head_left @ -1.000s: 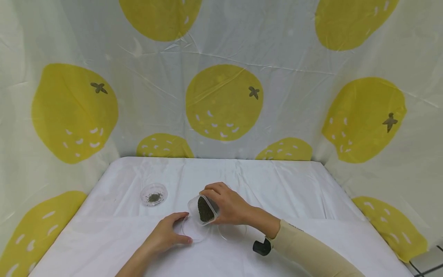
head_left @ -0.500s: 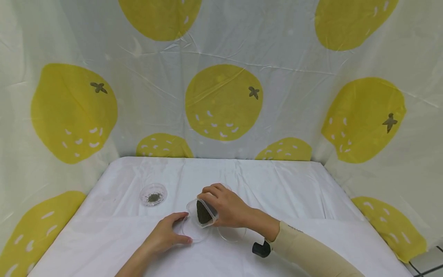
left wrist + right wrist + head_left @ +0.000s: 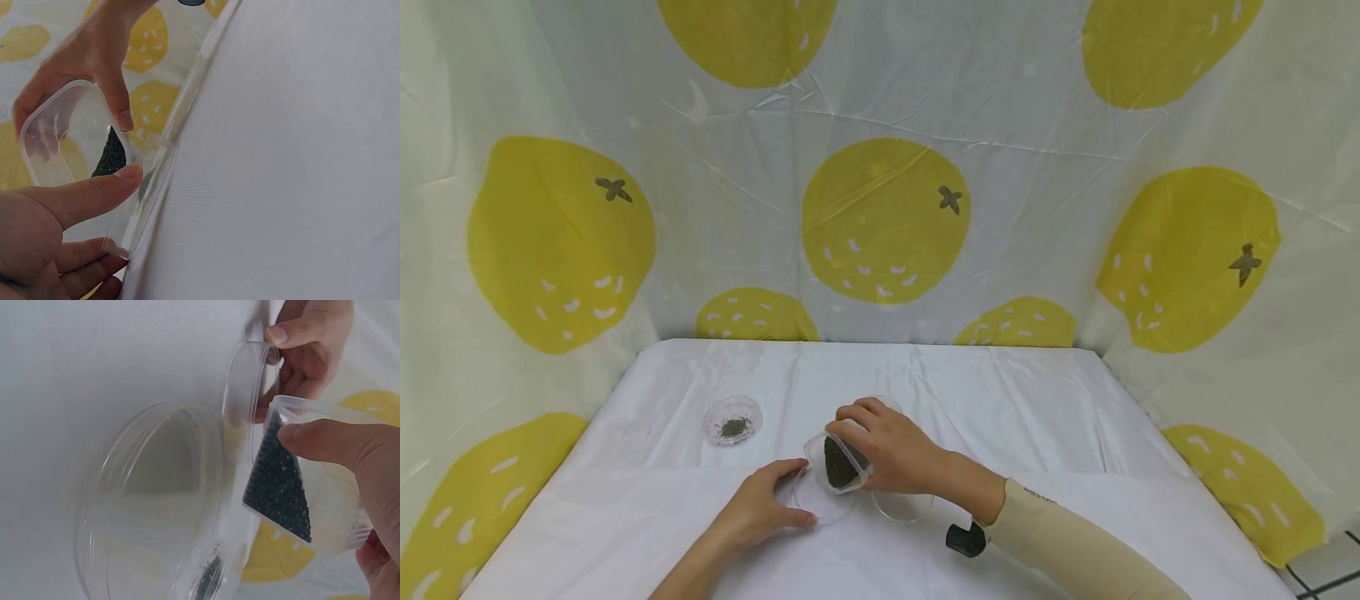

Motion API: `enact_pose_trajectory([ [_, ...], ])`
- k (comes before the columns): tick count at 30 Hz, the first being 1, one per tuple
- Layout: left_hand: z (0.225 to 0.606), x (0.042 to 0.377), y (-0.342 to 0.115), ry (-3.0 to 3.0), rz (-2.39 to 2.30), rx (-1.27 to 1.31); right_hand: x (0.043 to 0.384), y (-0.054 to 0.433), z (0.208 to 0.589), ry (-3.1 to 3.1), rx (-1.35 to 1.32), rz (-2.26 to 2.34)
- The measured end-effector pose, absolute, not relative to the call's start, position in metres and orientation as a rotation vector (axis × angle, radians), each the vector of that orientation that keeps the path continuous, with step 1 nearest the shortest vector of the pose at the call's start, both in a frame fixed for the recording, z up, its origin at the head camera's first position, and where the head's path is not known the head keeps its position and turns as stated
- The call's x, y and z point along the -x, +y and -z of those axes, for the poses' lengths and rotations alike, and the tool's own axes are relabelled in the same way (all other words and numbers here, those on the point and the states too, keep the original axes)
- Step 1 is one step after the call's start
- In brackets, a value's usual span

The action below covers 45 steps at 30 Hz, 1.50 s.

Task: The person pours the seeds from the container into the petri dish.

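Observation:
My right hand (image 3: 891,450) grips a clear rectangular container (image 3: 841,460) holding dark green granules (image 3: 278,487). The container is tilted, its open mouth low over a small clear round dish (image 3: 818,502). My left hand (image 3: 758,512) holds that dish by its rim on the white tablecloth, thumb (image 3: 87,194) on one side and fingers curled on the other. In the right wrist view the granules are heaped in the container's lower corner beside the held dish (image 3: 240,394). No granules show in that dish.
A second empty clear dish (image 3: 904,505) lies just right of the held one, large in the right wrist view (image 3: 156,506). A third dish (image 3: 733,421) with a few granules sits at the back left. Lemon-print sheeting walls the table (image 3: 1015,417) on three sides.
The right hand has lowered the container slightly and tipped it further over the held dish. The left hand has stayed in place.

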<state>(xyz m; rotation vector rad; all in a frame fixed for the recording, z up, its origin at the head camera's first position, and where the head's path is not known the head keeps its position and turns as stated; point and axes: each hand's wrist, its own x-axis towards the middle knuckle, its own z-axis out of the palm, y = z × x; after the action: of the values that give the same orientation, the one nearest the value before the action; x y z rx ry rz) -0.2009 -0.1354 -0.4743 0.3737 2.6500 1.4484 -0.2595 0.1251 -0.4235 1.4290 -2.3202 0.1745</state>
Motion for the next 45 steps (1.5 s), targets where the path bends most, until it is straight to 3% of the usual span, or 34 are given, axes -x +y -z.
enact_pose_trajectory([
  [45,0.4741,0.2010,-0.1346,2.688,-1.440,-0.365,0.2529,0.1186,0.4191,-2.311,-1.443,-0.066],
])
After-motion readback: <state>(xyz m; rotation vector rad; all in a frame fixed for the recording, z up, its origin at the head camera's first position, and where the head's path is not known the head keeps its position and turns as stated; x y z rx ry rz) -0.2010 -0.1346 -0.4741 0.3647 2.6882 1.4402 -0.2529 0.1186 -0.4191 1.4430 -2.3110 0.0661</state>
